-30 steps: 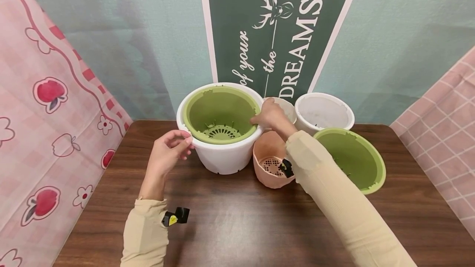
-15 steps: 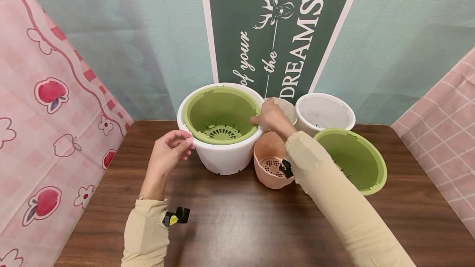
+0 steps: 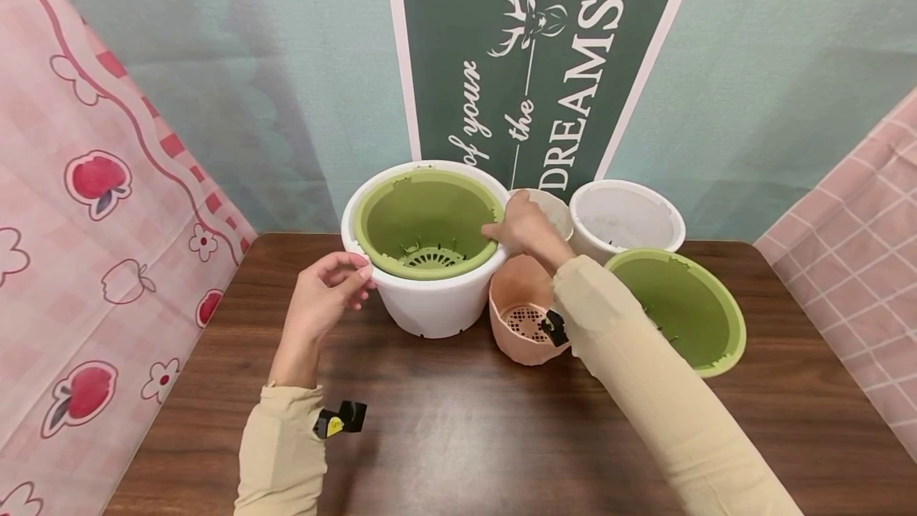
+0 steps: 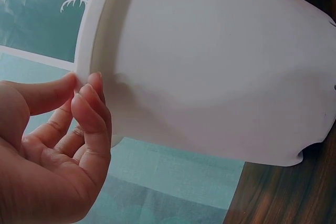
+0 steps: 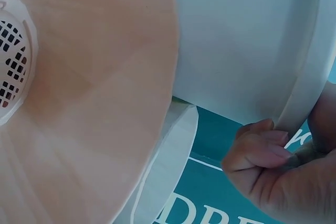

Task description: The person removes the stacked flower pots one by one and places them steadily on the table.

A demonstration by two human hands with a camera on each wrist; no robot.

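A large white flowerpot [image 3: 437, 309] stands upright at the back of the table, with a green slotted pot [image 3: 426, 209] nested inside it. At its left front, my left hand [image 3: 322, 293] pinches the white rim between thumb and fingertips, as the left wrist view also shows. On the opposite side my right hand [image 3: 526, 221] grips the rim, fingers curled beneath it on the outside. My right thumb reaches over to the green pot's edge. The right wrist view shows those curled fingers [image 5: 257, 161] under the white lip [image 5: 310, 77].
A peach pot [image 3: 512, 333] with a lattice base stands close to the white one. Behind it is a cream pot [image 3: 561, 217], partly covered by my hand. Farther right stand a white pot [image 3: 626, 217] and another green pot [image 3: 705, 301], partly behind my sleeve.
The slotted base seen inside the nested green pot appears slightly lower and farther right. Both hands keep their places on the rim.
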